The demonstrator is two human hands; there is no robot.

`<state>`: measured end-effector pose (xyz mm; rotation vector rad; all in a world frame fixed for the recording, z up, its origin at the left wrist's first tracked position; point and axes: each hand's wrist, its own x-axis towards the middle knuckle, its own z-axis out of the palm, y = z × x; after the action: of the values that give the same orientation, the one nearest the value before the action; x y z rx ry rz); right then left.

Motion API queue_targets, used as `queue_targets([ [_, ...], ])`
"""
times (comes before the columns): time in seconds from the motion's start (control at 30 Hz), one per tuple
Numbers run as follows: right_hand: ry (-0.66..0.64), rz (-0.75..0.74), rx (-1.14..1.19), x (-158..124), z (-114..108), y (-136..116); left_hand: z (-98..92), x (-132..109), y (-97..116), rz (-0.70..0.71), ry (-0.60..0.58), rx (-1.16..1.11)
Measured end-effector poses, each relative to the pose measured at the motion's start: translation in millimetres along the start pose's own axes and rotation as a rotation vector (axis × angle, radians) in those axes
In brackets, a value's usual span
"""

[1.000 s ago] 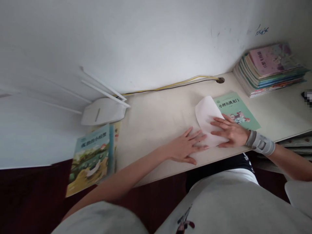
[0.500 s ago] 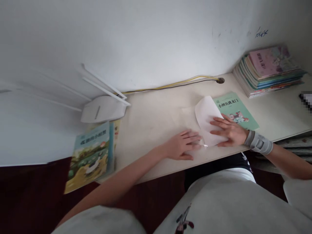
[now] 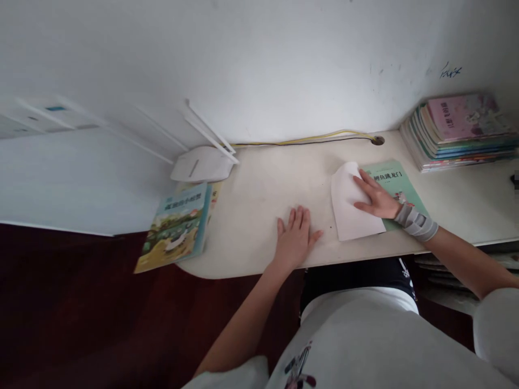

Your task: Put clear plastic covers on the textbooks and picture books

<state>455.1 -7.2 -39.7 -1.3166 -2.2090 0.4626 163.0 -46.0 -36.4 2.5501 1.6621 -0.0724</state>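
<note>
My left hand lies palm down on the white desk, fingers stretched out and holding nothing. To its right is a white sheet of paper, its left edge slightly curved. My right hand rests on that sheet with fingers spread; a grey band circles the wrist. Partly under the sheet and hand lies a green book with a printed cover, its left part hidden.
A white router with antennas stands at the back left. Before it, a picture book overhangs the desk's left edge atop others. Yellow and black cables run along the wall to a hole. A book stack stands at right.
My left hand has moved left, away from the paper, and now lies flat. My right hand has shifted up the sheet, which now lies flatter. The view has turned a little left.
</note>
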Motion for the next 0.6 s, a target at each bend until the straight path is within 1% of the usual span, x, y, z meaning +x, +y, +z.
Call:
queue_targets([
  [0.13, 0.022, -0.038, -0.062, -2.5, 3.7, -2.5, 3.2, -0.8, -1.5, 0.0, 0.014, -0.001],
  [0.3, 0.055, -0.053, -0.078, -5.4, 3.0, -3.6, 3.1, -2.2, -1.1, 0.003, 0.036, 0.011],
  [0.5, -0.002, -0.029, -0.11, -5.9, 1.2, -7.3, 2.2, -2.8, 2.4, -0.028, 0.013, 0.061],
  [0.6, 0.011, -0.002, -0.114, -5.3, 2.7, -10.1, 2.8, -2.1, 2.8, -0.024, 0.019, 0.07],
])
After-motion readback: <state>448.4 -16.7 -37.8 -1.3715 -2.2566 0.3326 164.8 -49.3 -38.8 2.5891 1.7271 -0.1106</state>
